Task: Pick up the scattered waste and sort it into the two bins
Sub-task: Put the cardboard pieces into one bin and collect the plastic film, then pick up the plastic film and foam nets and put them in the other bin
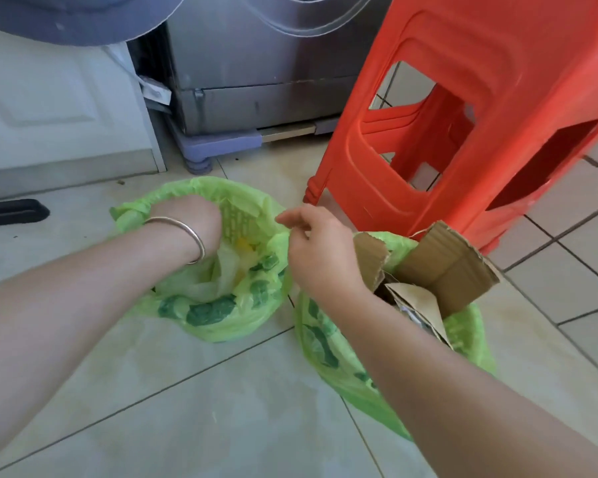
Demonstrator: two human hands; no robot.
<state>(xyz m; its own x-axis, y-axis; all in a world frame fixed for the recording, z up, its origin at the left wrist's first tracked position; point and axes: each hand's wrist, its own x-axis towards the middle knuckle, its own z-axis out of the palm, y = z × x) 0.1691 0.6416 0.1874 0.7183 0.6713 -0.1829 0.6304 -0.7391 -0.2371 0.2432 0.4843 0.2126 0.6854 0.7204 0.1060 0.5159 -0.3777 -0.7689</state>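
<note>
A crumpled, pale translucent plastic bag (218, 274) is seen inside the left bin (242, 215), which is lined with a green liner; something yellow lies beneath it. The left hand (190, 222), a metal bangle (183, 236) on its wrist, is reached down into that bin, with its fingers hidden below the rim, so whether they are closed on the plastic or already opened cannot be told. The right hand (318, 250) is held between the two bins, loosely open and empty, its fingertips near or just touching the liner at the left bin's near edge; contact cannot be confirmed. Torn cardboard (439, 267) is stood upright in the right bin (463, 336), jutting above its rim. From this, soft plastic appears to be sorted to the left and cardboard to the right, and the step in hand is judged to be the depositing or pressing down of the plastic. For this to be done well, the plastic should be pushed low and released fully before the hand is withdrawn, since thin film is likely to cling or spring back; the liner could be steadied at the rim so it is not dragged inward. No loose waste is visible on the tiled floor (204, 408) within view. A red plastic stool (480, 108) stands just behind the right bin, and a grey appliance (256, 63) behind the left.
</note>
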